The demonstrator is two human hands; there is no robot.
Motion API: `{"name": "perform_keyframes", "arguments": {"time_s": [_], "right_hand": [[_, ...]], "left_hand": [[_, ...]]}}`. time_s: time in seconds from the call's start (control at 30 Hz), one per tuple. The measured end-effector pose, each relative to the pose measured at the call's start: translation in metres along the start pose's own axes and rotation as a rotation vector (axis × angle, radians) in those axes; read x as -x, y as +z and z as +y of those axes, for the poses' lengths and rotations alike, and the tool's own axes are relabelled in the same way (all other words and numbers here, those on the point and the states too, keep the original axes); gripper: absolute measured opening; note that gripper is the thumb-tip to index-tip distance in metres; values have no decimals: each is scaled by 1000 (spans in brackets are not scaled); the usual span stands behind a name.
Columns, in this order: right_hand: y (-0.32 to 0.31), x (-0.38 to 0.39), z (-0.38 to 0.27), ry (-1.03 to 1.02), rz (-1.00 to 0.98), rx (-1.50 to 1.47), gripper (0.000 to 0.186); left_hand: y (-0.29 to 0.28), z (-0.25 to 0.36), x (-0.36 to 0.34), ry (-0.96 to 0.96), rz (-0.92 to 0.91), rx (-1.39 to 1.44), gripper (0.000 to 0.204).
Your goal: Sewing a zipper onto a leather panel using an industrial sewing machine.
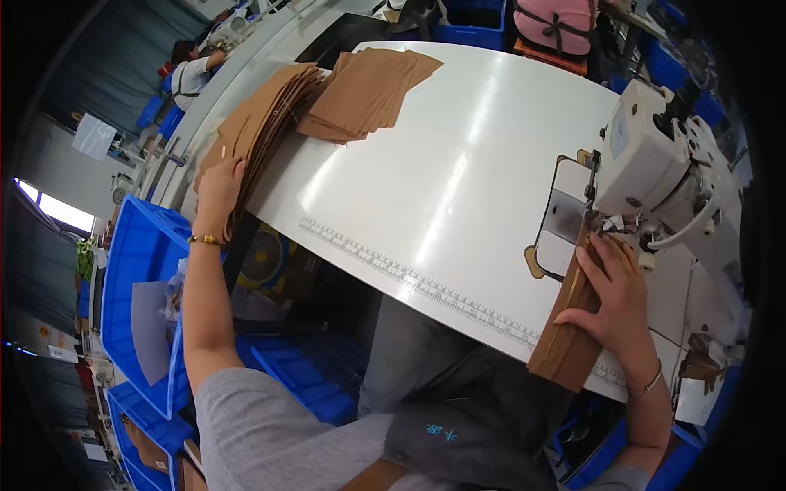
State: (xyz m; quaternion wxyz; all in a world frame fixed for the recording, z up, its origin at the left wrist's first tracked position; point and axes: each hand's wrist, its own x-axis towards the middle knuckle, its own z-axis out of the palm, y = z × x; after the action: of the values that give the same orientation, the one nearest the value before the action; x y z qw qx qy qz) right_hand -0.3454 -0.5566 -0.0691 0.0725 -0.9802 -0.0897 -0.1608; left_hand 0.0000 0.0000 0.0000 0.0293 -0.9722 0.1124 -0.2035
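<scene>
At the left end of the white table, my left hand (219,192) is closed at the near end of a thick pile of brown cloth pieces (274,106). Its thumb shows at the pile's edge, while the other fingers are partly hidden. My right hand (616,295) lies with thumb and fingers spread over a long folded brown cloth piece (565,353). The far end of that piece reaches under the head of a white sewing machine (643,155), and its near end hangs over the table's front edge.
A fanned stack of brown pieces (360,94) lies beside the pile. A printed ruler (426,286) runs along the edge of the white table (393,213). Blue bins (139,270) stand at my left. People sit beyond, one in a pink top (553,29).
</scene>
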Motion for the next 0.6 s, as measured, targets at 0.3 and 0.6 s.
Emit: {"name": "perform_keyframes", "arguments": {"time_s": [0.3, 0.6], "right_hand": [[-3, 1, -5, 23, 2, 6, 98], [-4, 7, -3, 28, -20, 8, 99]], "left_hand": [[1, 0, -14, 62, 65, -227, 26], [-90, 112, -19, 234, -53, 96, 32]]}}
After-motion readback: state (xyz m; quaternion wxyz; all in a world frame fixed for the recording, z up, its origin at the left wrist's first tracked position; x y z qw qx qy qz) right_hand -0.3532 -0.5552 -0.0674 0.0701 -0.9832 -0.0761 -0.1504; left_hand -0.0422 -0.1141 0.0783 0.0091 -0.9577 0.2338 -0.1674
